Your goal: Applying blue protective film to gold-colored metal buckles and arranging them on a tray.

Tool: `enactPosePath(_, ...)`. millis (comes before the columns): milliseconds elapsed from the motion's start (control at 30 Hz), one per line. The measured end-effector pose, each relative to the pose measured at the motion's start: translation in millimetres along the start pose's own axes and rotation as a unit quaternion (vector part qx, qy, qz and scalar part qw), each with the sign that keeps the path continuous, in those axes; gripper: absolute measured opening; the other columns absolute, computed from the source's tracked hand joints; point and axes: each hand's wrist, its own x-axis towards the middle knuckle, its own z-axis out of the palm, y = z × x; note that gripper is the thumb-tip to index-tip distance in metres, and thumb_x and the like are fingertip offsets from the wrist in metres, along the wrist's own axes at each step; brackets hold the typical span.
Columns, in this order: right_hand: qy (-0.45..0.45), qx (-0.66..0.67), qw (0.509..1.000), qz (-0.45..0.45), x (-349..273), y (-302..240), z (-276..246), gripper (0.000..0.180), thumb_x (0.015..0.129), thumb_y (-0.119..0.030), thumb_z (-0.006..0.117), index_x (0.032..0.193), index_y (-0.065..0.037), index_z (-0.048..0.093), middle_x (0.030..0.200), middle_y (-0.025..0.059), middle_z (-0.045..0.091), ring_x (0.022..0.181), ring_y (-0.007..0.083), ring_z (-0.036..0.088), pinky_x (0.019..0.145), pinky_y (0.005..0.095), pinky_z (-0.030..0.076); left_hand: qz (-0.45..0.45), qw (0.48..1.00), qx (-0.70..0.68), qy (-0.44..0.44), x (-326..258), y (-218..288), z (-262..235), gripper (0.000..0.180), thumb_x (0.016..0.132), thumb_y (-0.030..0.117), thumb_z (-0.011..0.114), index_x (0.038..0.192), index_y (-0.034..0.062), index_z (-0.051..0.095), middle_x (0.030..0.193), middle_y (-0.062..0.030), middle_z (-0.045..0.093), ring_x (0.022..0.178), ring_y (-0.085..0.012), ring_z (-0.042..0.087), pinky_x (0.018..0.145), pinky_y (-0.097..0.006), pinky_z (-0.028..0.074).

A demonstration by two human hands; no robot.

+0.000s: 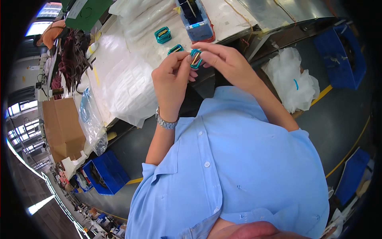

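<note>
Between my two hands, just off the table's front edge, is a small teal rectangular buckle-like piece [195, 58] with a gold-coloured bar across its middle. My left hand [175, 73] pinches it from the left between thumb and fingers. From the right, my right hand [227, 60] grips it with thumb and fingertips. A second teal piece [175, 49] lies on the table right behind my left fingers, partly hidden by them. Further back lies a stack of similar teal pieces [162, 35], with a gold bar showing on top.
A blue tape dispenser [197, 26] stands on the table [147, 55] beyond my hands. Clear plastic bags [131, 85] cover its left part. Right of me, a white plastic bag [292, 79] fills a box beside a blue crate [340, 55]. A cardboard box [63, 127] is far left.
</note>
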Motion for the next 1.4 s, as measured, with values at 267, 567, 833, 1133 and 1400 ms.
enactPosePath(267, -0.048, -0.058, 0.996, 0.055, 6, -17, 10, 0.026, 0.109, -0.017, 0.065, 0.116, 0.005, 0.077, 0.090, 0.0064, 0.078, 0.083, 0.0100, 0.072, 0.074, 0.0259, 0.060, 0.008, 0.997, -0.044, -0.055, -17, -13, -12, 0.009, 0.103, 0.006, 0.070, 0.105, -0.0013, 0.074, 0.080, -0.0061, 0.074, 0.065, -0.0101, 0.071, 0.058, -0.025, 0.056)
enactPosePath(567, 0.068, -0.098, 0.992, 0.030, 14, 0, 37, 0.023, 0.106, -0.015, 0.068, 0.111, 0.006, 0.076, 0.087, 0.0102, 0.079, 0.075, 0.0139, 0.076, 0.068, 0.0273, 0.060, 0.197, 0.949, 0.233, -0.077, -8, -24, -38, 0.027, 0.089, 0.020, 0.083, 0.112, 0.0071, 0.075, 0.101, -0.0093, 0.075, 0.084, -0.0286, 0.073, 0.071, -0.040, 0.057)
enactPosePath(833, 0.010, 0.029, 0.989, 0.142, 16, 31, 25, 0.037, 0.111, -0.024, 0.063, 0.132, 0.006, 0.068, 0.104, 0.0131, 0.080, 0.090, 0.0148, 0.076, 0.077, 0.0284, 0.061, 0.235, 0.920, 0.315, 0.007, 48, -63, -50, 0.031, 0.089, 0.022, 0.082, 0.115, 0.0051, 0.076, 0.111, -0.0125, 0.073, 0.103, -0.0329, 0.068, 0.086, -0.043, 0.056)
enactPosePath(1133, -0.028, 0.145, 0.967, 0.207, 26, 46, 40, 0.042, 0.115, -0.027, 0.056, 0.136, 0.007, 0.065, 0.121, 0.0195, 0.077, 0.102, 0.0216, 0.078, 0.087, 0.0334, 0.065, 0.149, 0.925, 0.346, -0.048, 65, -71, -44, 0.026, 0.095, 0.023, 0.077, 0.113, 0.0043, 0.077, 0.102, -0.0137, 0.074, 0.100, -0.0346, 0.068, 0.086, -0.046, 0.055)
enactPosePath(1400, -0.051, 0.200, 0.954, 0.217, 34, 47, 48, 0.040, 0.115, -0.024, 0.055, 0.134, 0.009, 0.065, 0.124, 0.0202, 0.076, 0.107, 0.0244, 0.078, 0.094, 0.0363, 0.064, 0.202, 0.906, 0.373, -0.005, 55, -68, -34, 0.017, 0.091, 0.017, 0.078, 0.103, 0.0051, 0.073, 0.096, -0.0149, 0.070, 0.095, -0.0361, 0.066, 0.084, -0.047, 0.054)
